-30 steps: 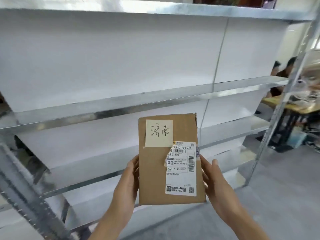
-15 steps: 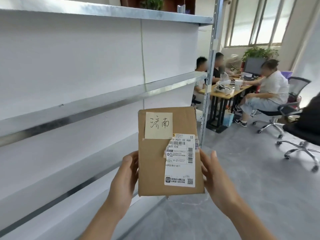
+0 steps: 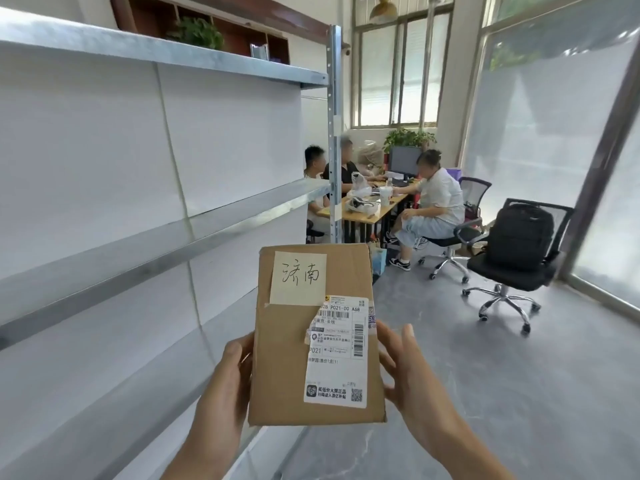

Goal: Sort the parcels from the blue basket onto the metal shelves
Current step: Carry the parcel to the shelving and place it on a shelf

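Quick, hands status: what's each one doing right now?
Left hand: holding the cardboard parcel by its left edge.
Right hand: holding the parcel's right edge.

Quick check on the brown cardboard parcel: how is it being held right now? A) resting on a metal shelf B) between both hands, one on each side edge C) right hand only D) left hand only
B: the left hand and right hand press on opposite side edges of the brown cardboard parcel, which is held upright in the air beside the metal shelves.
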A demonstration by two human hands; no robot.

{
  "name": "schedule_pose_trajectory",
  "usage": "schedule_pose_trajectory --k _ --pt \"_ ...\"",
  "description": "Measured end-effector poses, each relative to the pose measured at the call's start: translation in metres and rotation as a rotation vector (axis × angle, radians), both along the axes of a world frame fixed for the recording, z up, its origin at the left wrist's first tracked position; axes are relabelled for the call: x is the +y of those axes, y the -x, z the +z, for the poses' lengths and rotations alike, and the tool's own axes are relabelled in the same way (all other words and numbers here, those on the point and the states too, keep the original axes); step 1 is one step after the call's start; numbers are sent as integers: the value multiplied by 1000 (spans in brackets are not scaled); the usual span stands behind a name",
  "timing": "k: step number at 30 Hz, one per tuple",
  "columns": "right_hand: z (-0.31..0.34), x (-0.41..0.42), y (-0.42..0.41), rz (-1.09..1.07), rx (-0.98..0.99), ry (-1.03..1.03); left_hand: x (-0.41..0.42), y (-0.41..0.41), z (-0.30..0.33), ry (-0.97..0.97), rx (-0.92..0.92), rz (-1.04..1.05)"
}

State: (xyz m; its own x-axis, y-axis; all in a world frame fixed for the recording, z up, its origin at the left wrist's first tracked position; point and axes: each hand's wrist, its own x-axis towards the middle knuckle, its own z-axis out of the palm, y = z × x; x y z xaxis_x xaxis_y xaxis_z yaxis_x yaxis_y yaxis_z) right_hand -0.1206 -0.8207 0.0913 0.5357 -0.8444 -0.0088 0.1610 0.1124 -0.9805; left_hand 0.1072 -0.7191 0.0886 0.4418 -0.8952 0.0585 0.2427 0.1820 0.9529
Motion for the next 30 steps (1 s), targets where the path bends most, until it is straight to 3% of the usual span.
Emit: schedule_pose_trajectory --k 12,21,25,30 --pt "6 -145 2 -132 -59 28 -145 1 1 -46 -69 -58" --pt "11 -297 38 76 -27 30 -260 55 23 -144 -183 -7" --pt "18 -355 48 123 -10 36 -300 77 32 -192 -129 -47" --pt "23 -410 44 148 -2 14 -348 83 29 -183 -60 85"
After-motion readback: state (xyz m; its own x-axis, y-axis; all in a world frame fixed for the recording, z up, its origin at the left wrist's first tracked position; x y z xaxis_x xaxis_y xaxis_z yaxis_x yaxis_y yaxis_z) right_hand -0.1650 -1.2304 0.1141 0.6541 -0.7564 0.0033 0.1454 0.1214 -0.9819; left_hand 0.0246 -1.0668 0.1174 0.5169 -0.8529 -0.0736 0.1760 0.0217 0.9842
